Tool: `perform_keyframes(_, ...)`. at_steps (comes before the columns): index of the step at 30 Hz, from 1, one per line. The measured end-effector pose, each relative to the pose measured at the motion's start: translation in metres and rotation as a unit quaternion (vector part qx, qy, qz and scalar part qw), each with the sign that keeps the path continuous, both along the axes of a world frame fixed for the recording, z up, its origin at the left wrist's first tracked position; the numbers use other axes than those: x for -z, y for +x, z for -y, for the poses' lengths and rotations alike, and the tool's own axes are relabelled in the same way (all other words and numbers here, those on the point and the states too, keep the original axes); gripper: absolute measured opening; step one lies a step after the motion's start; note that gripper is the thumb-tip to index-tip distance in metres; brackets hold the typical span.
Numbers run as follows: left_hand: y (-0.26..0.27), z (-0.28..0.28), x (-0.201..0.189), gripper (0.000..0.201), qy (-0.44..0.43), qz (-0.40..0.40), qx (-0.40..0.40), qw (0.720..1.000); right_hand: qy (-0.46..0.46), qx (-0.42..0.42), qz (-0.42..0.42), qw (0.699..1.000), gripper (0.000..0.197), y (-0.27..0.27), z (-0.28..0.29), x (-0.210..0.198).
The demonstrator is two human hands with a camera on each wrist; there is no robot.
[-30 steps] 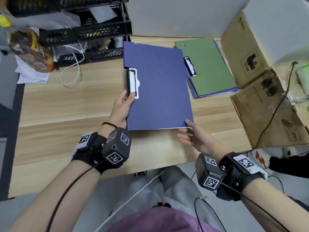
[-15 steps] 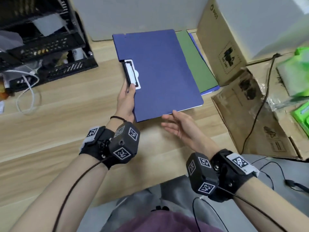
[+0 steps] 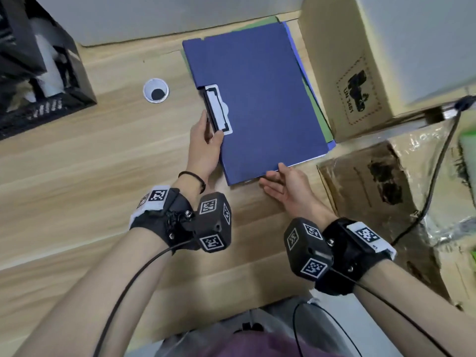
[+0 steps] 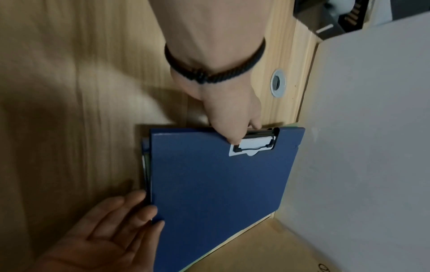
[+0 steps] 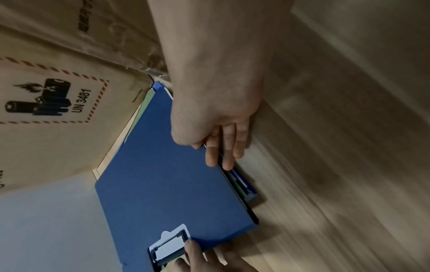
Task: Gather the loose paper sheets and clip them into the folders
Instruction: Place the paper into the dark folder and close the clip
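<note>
Pale wood desk (image 3: 77,176): the left hand (image 3: 203,148) pinches the blue folder (image 3: 257,99) beside its clip (image 3: 217,109), probably steadying it, while the right hand (image 3: 288,188), fingers straight, squares the near edge.

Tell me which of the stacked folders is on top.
The dark blue clip folder is on top, pinched at its clip by the left hand. The green folder lies beneath it, with only its edges showing.
</note>
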State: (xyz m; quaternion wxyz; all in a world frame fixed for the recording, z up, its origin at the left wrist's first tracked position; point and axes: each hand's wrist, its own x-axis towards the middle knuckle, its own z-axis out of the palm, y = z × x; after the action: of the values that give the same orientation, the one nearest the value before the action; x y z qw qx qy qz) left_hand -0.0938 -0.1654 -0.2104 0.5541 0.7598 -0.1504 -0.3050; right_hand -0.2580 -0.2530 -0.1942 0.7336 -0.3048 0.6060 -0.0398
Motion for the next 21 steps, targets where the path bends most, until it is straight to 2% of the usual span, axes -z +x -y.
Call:
perform_keyframes(4, 0.009, 0.022, 0.019, 0.057, 0.054, 0.059, -0.012, 0.997, -0.02, -0.024, -0.026, 0.999, 0.023, 0.008, 0.014, 0.002)
perform_keyframes(12, 0.024, 0.032, 0.031, 0.058, 0.031, 0.052, -0.004, 0.998, -0.035, -0.016, -0.039, 0.998, 0.028, 0.01, 0.022, 0.007)
perform_keyframes(18, 0.027, 0.024, 0.027, 0.054, 0.044, 0.021, -0.034, 0.998, -0.057, -0.02, -0.048, 0.997, 0.028, 0.01, 0.02, 0.008)
perform_keyframes(21, 0.024, 0.015, 0.023, 0.056, 0.072, 0.013, 0.01, 0.997, -0.063, -0.033, -0.051, 0.996, 0.028, 0.01, 0.02, 0.008)
